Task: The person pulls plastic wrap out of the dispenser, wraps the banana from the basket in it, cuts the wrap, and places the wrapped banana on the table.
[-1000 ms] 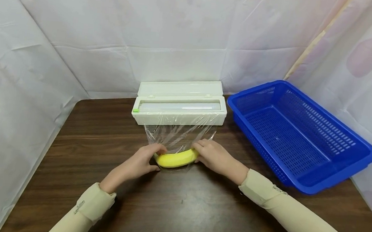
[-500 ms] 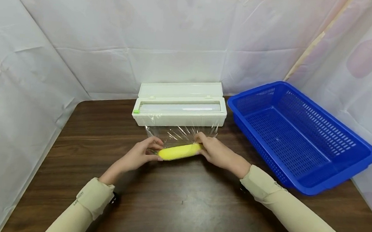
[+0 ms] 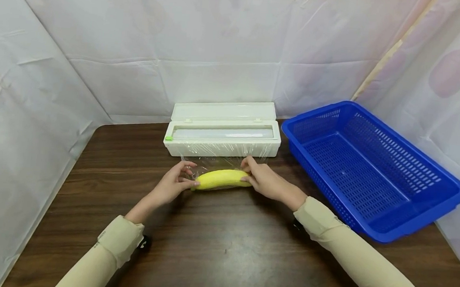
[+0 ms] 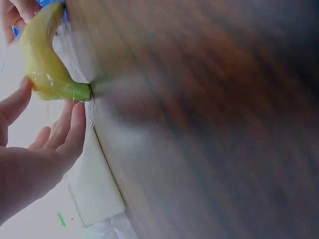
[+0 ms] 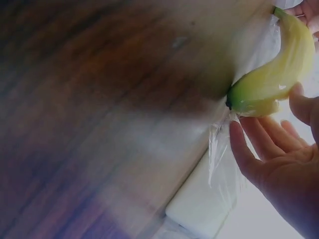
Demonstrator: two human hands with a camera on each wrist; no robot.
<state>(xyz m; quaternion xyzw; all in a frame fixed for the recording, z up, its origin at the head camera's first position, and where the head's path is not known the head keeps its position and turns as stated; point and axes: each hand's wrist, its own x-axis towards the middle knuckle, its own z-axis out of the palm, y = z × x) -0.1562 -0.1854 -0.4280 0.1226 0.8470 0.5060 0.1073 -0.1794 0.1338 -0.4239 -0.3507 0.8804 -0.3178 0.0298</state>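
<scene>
Fingers (image 4: 75, 127) and thumbs of the left hand (image 3: 170, 184) and right hand (image 3: 267, 179) pinch opposite ends of a film-covered banana (image 3: 222, 179), well in from the left edge of the table (image 3: 205, 249); bare wood stretches nearer the person. Cling film (image 3: 216, 162) joins it to the open dispenser (image 3: 222, 151) behind. Rightward stands a blue basket (image 3: 353, 171), near the right sleeve (image 3: 366, 262). Both hands face inward.

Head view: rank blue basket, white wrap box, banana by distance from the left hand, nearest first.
1. Banana: held by the left hand.
2. White wrap box: just beyond the banana.
3. Blue basket: far right, past the right hand.
</scene>
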